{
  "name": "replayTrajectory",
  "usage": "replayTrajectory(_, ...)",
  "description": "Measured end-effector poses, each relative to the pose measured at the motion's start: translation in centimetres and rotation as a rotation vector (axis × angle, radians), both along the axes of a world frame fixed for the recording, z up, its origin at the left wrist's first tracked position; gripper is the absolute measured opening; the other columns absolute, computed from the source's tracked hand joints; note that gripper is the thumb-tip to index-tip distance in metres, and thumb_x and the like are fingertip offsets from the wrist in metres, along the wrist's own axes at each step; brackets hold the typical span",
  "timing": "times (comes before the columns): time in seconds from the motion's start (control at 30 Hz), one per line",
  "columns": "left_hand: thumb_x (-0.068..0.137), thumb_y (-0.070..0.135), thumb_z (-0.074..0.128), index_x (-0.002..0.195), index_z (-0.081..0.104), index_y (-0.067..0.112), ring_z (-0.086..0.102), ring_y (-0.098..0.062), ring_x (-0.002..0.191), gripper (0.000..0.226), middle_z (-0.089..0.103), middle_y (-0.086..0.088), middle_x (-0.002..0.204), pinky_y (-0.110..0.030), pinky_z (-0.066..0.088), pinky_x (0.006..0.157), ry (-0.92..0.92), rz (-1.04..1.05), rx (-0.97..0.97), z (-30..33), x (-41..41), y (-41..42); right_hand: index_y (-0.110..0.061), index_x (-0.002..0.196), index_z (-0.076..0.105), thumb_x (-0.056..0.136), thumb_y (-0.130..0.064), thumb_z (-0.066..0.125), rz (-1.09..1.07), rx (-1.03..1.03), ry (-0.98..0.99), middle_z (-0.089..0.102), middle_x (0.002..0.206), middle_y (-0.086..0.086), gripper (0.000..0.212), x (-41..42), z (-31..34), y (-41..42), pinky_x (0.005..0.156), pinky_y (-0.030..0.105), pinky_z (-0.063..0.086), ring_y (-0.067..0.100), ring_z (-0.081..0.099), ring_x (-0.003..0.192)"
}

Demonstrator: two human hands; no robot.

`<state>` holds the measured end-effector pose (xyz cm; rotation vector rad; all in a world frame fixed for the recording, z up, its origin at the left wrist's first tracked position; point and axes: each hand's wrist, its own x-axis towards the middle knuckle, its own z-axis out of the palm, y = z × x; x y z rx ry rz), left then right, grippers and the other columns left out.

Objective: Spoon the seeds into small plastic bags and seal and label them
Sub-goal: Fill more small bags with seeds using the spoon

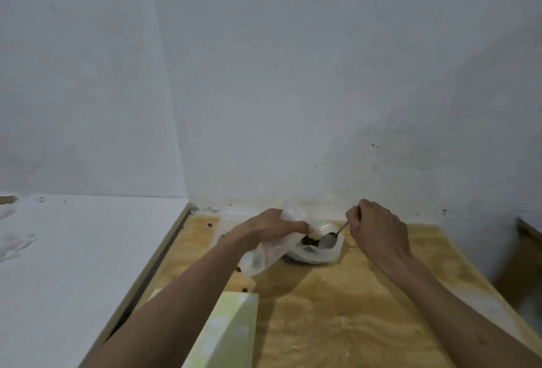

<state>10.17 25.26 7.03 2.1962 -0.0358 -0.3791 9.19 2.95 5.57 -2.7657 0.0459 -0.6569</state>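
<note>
While the left hand grips a thin clear plastic bag, its fingers curled over the bag's upper edge and its thumb stretched out to the right, the right hand is closed around the handle of a metal spoon. The spoon slants down and to the left from that fist, and its bowl sits in the mouth of a white container that stands between the two hands, toward the far end of the wooden table. Dark brown seeds lie in the container just left of the spoon's bowl, right under the left thumb. Whether the bowl carries any seeds cannot be told through the blur. The bag hangs from the left hand down toward the near left, touching the container's left side, and a few dark specks show through its plastic. Several loose seeds lie scattered on the table near the bag and further left toward the far corner. A pale green box lies at the near edge of the table under the left forearm. A white surface adjoins the table on the left, and pale walls rise behind both
</note>
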Motion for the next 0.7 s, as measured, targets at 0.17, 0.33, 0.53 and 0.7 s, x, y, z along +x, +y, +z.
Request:
replayTrajectory(0.17,0.076,0.053,0.080,0.107,0.070,0.015,0.066,-0.020,0.090,0.050,0.071,-0.005,0.105,-0.030,0.050,0.074,-0.068,0.050,-0.008,0.8,0.4,-1.5,-0.008,0.078,0.053,0.103,-0.026,0.036,-0.114,0.140,0.072,0.057,0.073,0.005,0.034,0.5,-1.5,-0.1,0.053,0.032,0.035,0.027,0.053,0.064)
replayTrajectory(0.33,0.077,0.053,0.079,0.091,0.068,0.009,0.055,-0.018,0.071,0.048,0.060,-0.003,0.083,-0.031,0.041,0.066,-0.124,-0.004,-0.003,0.7,0.7,-2.2,-0.003,0.065,0.056,0.102,-0.027,0.042,-0.260,0.446,0.247,0.057,0.062,0.011,0.046,1.7,-4.0,-0.8,0.049,0.026,0.031,0.026,0.053,0.057)
replayTrajectory(0.53,0.084,0.044,0.078,0.086,0.056,0.031,0.054,-0.002,0.077,0.026,0.058,0.012,0.088,-0.022,0.044,0.072,-0.097,0.026,0.039,-0.4,0.6,0.0,0.003,0.086,0.071,0.101,-0.027,0.040,-0.207,0.698,0.283,0.071,0.077,0.026,0.045,1.9,-5.5,-1.2,0.057,0.034,0.046,0.032,0.062,0.061)
replayTrajectory(0.7,0.082,0.057,0.074,0.145,0.043,0.017,0.049,-0.015,0.111,0.081,0.049,0.003,0.136,-0.026,0.040,0.080,-0.225,0.040,0.131,-1.5,0.8,1.4,0.010,0.078,0.064,0.102,-0.027,0.040,-0.140,0.643,0.170,0.058,0.065,0.028,0.050,2.0,-3.7,-1.9,0.054,0.031,0.032,0.034,0.051,0.051)
